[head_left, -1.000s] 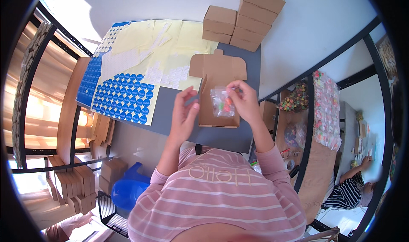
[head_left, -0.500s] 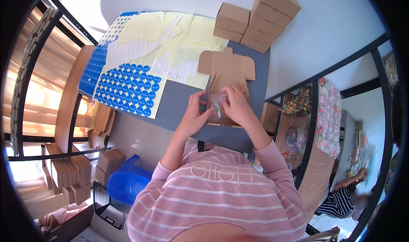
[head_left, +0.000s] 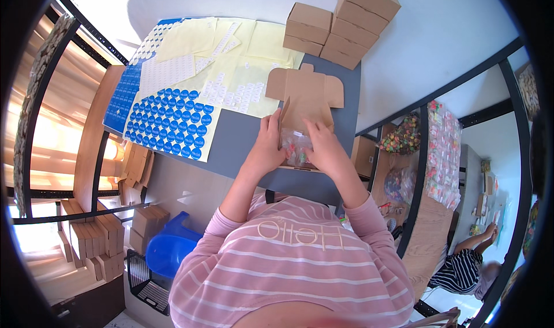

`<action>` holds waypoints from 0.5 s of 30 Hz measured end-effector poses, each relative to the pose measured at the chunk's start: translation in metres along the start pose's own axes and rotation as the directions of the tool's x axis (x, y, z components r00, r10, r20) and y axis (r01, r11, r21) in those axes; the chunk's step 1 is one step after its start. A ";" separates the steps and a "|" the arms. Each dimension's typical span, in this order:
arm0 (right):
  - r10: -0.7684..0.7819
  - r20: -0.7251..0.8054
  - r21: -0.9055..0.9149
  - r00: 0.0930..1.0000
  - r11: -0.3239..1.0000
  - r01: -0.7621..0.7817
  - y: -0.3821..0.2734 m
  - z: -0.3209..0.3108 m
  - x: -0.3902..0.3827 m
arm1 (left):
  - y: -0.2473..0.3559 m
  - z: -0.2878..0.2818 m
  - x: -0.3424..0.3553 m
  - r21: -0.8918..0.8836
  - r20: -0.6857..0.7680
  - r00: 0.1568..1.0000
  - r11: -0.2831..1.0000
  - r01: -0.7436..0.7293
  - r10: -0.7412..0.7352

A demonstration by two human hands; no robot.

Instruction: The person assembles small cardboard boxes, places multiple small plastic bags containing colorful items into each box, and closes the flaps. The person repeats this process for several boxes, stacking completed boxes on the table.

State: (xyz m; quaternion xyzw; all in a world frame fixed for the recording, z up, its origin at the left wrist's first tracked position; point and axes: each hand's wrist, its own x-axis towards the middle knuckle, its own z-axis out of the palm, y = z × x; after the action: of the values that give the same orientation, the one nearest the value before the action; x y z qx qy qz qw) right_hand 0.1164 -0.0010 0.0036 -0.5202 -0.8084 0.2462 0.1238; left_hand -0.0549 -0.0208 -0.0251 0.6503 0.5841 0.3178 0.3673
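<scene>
A brown cardboard mailer box (head_left: 304,88) stands with its flapped lid folded back away from me. In its near part lies a clear plastic bag (head_left: 296,146) with small colourful pieces inside. At the box's left wall is my left hand (head_left: 266,148), its fingers stretched forward and its thumb against the bag. My right hand (head_left: 328,149) lies over the box's right side, fingers extended and apart, thumb by the bag's right edge. Parts of the bag and the box walls are hidden under both hands.
Blue round sticker sheets (head_left: 170,123) and pale yellow backing sheets (head_left: 231,56) cover the grey table's (head_left: 231,137) left side. Closed boxes (head_left: 346,28) are stacked at the back right. A rack (head_left: 424,172) holds bagged goods at right. Beyond it, a person (head_left: 461,270) sits.
The bag has gone from between my fingers to lying flatter in the box. My left hand has moved forward along the left wall; my right fingers have straightened and spread.
</scene>
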 end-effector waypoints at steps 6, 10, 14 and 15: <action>0.086 0.066 -0.086 0.994 0.993 -0.081 -0.006 -0.003 -0.004 | 0.002 0.003 -0.001 0.011 -0.004 1.000 1.000 0.022 -0.022; 0.001 0.054 -0.015 0.999 1.000 -0.001 0.002 0.002 -0.003 | 0.000 0.003 0.000 0.023 0.022 1.000 0.999 0.021 -0.022; -0.038 -0.096 0.019 0.995 0.999 0.040 0.007 -0.002 -0.011 | 0.004 0.000 -0.002 0.013 -0.001 1.000 0.999 0.030 -0.030; -0.051 -0.187 0.096 0.981 0.993 0.070 0.011 -0.007 -0.014 | 0.008 0.000 -0.003 0.095 -0.069 0.997 0.995 -0.021 0.027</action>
State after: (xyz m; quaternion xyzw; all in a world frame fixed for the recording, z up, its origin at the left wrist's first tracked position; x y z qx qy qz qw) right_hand 0.1338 -0.0085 0.0046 -0.5089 -0.7953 0.2341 0.2319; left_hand -0.0510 -0.0245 -0.0187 0.6623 0.6031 0.3169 0.3117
